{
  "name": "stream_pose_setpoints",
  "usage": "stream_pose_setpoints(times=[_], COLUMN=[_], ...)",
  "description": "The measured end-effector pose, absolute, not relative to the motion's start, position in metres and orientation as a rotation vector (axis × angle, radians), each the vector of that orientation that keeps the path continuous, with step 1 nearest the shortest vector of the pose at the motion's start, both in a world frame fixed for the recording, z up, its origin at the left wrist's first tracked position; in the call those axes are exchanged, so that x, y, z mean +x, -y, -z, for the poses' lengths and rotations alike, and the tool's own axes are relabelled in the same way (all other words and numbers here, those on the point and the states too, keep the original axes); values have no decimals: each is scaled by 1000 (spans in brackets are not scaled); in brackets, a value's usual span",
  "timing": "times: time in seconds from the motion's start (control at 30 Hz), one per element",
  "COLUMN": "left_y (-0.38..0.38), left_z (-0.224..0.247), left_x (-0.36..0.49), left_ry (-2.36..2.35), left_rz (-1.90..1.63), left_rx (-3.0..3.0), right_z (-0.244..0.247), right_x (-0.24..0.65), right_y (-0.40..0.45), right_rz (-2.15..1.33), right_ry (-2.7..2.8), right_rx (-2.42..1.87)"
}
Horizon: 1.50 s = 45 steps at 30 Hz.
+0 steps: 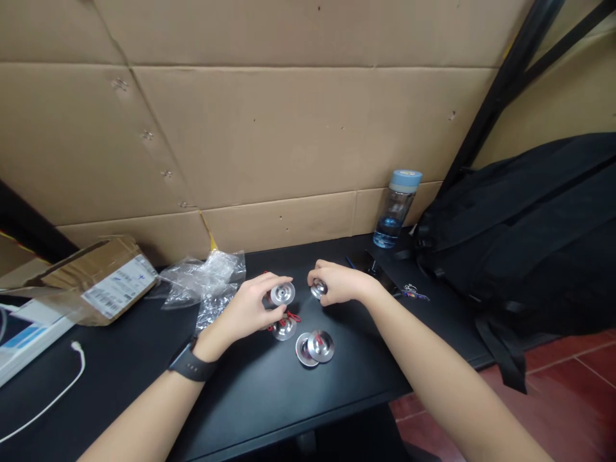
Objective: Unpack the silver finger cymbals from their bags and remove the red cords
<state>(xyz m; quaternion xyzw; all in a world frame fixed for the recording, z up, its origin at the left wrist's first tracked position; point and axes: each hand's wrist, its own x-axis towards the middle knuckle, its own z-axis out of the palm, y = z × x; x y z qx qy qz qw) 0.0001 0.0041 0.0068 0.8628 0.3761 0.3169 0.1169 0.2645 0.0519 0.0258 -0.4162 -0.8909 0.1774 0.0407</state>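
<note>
My left hand, with a black watch on its wrist, grips a silver finger cymbal by its rim between thumb and fingers. Just below it lies another cymbal with a red cord. Across a small gap, my right hand pinches a shiny finger cymbal from above, its fingers curled over the edge. Nearer the table's front, a cymbal with a red centre partly overlaps a second cymbal.
Crumpled clear plastic and an open cardboard box lie left on the black table, with a white cable. A water bottle, dark phone, keychain and black backpack are right. Cardboard walls the back.
</note>
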Motion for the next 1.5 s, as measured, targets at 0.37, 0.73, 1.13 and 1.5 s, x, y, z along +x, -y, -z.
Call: stream_pose_setpoints(times=[0.37, 0.73, 1.13, 1.5], left_y=[-5, -4, -4, -6], left_z=[-12, -13, -7, -4], left_x=[-2, -2, -2, 0], left_ry=[-1124, -1117, -1091, -1049], left_rz=[-947, -930, -869, -841], left_rx=[2506, 2578, 2634, 2594], right_z=[-27, -32, -28, -21], right_x=[265, 255, 258, 226], right_y=[-51, -41, -45, -31], right_rz=[-476, -260, -308, -887], right_ry=[2800, 2779, 2655, 2092], right_rx=[-1222, -1321, -1095, -706])
